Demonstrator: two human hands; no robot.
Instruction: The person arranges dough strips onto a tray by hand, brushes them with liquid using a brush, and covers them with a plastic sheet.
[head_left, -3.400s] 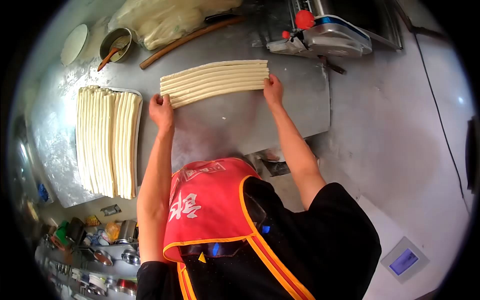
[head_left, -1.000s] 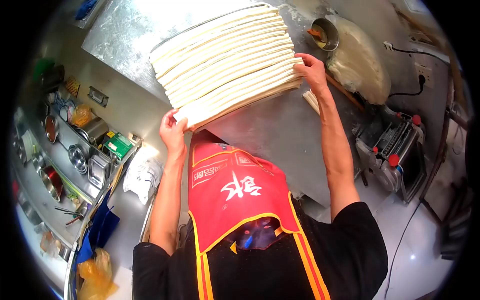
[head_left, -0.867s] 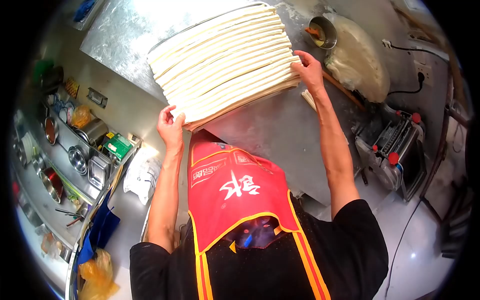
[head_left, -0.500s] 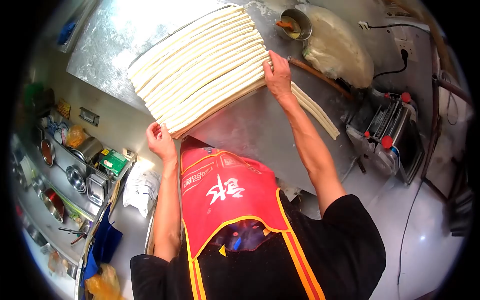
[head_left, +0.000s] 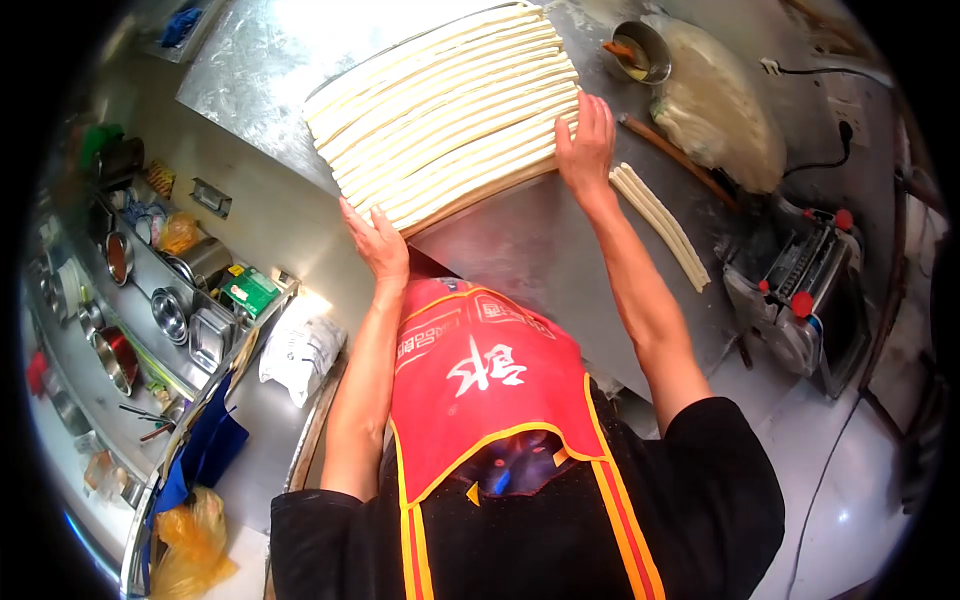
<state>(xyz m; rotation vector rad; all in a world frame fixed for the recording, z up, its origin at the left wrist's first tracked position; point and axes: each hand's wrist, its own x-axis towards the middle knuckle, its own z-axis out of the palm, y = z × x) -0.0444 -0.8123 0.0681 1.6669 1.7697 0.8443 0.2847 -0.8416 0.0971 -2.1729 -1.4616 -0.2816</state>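
Observation:
Many long pale dough strips (head_left: 450, 120) lie side by side on a tray or board with a brown front edge (head_left: 490, 203). My left hand (head_left: 378, 243) rests at the left ends of the nearest strips, fingers stretched and thumb apart. At the right ends, my right hand (head_left: 586, 150) lies with fingers extended along the strips' ends, thumb on the near side. Both hands look open against the dough; their contact on the undersides is hidden. A few separate dough strips (head_left: 662, 228) lie on the metal table (head_left: 500, 240), right of my right forearm.
A rolling pin (head_left: 680, 162), a metal cup (head_left: 640, 55) and a large plastic-covered mass (head_left: 720, 110) are at the back right. Farther right stands a machine with red knobs (head_left: 800, 300). Shelves with metal bowls (head_left: 170, 313) and a white bag (head_left: 303, 347) are at left.
The view has shifted, so the scene sits farther right. My left fingers have gone from a pinch at the nearest strip's end to stretched out. My right fingers have straightened along the strip ends.

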